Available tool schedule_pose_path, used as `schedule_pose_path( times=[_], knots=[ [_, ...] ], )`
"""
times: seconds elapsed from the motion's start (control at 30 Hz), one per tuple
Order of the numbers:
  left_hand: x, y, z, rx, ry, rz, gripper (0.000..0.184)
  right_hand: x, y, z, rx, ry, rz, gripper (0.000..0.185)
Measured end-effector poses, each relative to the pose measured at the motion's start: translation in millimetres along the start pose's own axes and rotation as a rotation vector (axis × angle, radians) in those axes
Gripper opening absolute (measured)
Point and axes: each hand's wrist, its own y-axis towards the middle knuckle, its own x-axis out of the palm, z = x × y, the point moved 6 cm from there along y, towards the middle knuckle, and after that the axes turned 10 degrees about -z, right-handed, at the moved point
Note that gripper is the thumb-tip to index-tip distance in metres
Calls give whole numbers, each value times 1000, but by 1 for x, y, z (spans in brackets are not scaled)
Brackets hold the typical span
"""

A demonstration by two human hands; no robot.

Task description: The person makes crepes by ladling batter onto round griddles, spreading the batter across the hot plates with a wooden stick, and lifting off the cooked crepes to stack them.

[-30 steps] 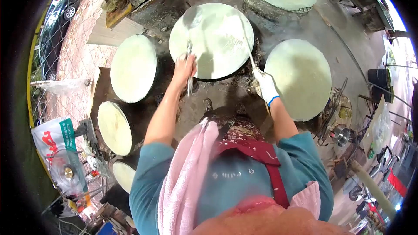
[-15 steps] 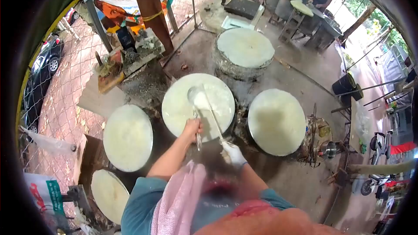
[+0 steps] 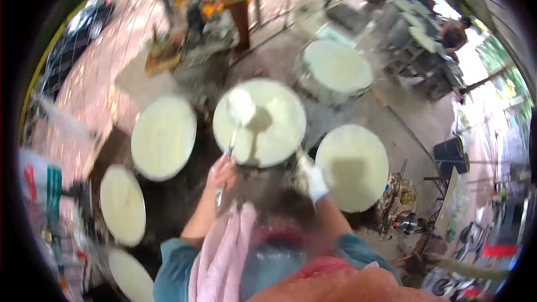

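Left hand (image 3: pixel 222 173): bare, fingers clamped on the handle of 1 ladle (image 3: pixel 231 146), just outside the near rim of the central pan (image 3: pixel 282 134).
Ladle: slanting up from the hand, its pale bowl over the left half of the central pan; we note its dark shadow to the right of the bowl.
Central pan: round, covered with a pale, cream-coloured layer, beyond both hands.
Right hand (image 3: pixel 313 178): in a white glove with a blue cuff, between the central pan and the right-hand pan (image 3: pixel 358 148); its fingers are blurred, and we cannot tell whether they are clamped on anything.
Right-hand pan: round and pale, with a squarish shadow across its middle.
Pans at left: 3, pale, down the left side; we list the upper left pan (image 3: pixel 164 137), the lower left pan (image 3: pixel 122 205) and the bottom left pan (image 3: pixel 130 275), partly hidden by a sleeve.
Far pan (image 3: pixel 337 65): 1, pale, beyond the central pan to the right.
Towel (image 3: pixel 224 251): pink, 1, hanging down the wearer's chest.
Metal pot (image 3: pixel 407 222): 1, right of the right-hand pan.
Co-worker (image 3: pixel 454 36): 1 person, upper right, well apart from us.
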Motion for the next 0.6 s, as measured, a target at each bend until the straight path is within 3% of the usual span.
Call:
schedule_pose_path(
  times=[0.03,0.07,0.1,0.13,0.2,0.23,0.27,0.3,0.37,0.4,0.47,0.53,0.6],
  knots=[
    [7,-10,-6,73,249,134,38,-17,0,-9,174,-22,122,26],
    [21,-14,-8,128,494,293,35,-38,20,7,142,-113,119,26],
    [42,-19,-14,143,412,258,35,-42,33,13,69,-345,99,28],
    [61,-21,-18,156,343,201,36,-39,38,27,184,-454,44,36],
    [88,-27,-26,151,191,55,34,-10,31,29,23,-771,-179,41],
    [90,-39,-27,234,12,107,33,4,20,25,13,-727,-277,42],
    [95,-51,-30,247,85,97,33,1,16,27,143,-551,-253,41],
    [98,-66,-32,262,132,119,31,4,14,3,-113,-670,-267,44],
    [99,-117,-31,364,260,238,29,-16,11,12,133,-447,27,28],
    [98,-145,-30,419,332,330,29,-9,5,17,155,-370,14,24],
    [104,-203,-29,552,308,442,28,-9,23,66,154,-504,-96,26],
    [111,-259,-27,671,392,534,28,75,-13,61,-7,-728,-397,38],
    [117,-318,-26,773,431,537,30,151,-36,75,-257,-1191,-563,49]
  ],
)
